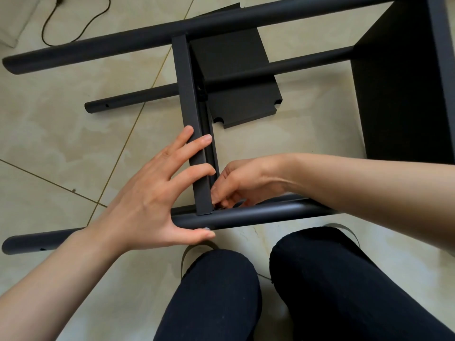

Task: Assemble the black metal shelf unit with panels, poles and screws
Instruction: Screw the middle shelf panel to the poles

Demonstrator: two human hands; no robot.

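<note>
We look down at our two hands and the black shelf frame lying on its side on the tiled floor (61,143). Our left hand (152,193) is spread wide. Its fingers press flat on the edge of a standing panel (190,114), and its thumb sits under the near pole (258,215), right by a small silver screw (206,228). Our right hand (241,183) curls in behind the panel where it meets that pole. Its fingertips pinch something tiny and dark there, but we cannot tell what. A far pole (123,43) holds the panel's other end. A loose panel (236,77) lies flat on the floor under the frame. Our knees (221,286) are below.
</note>
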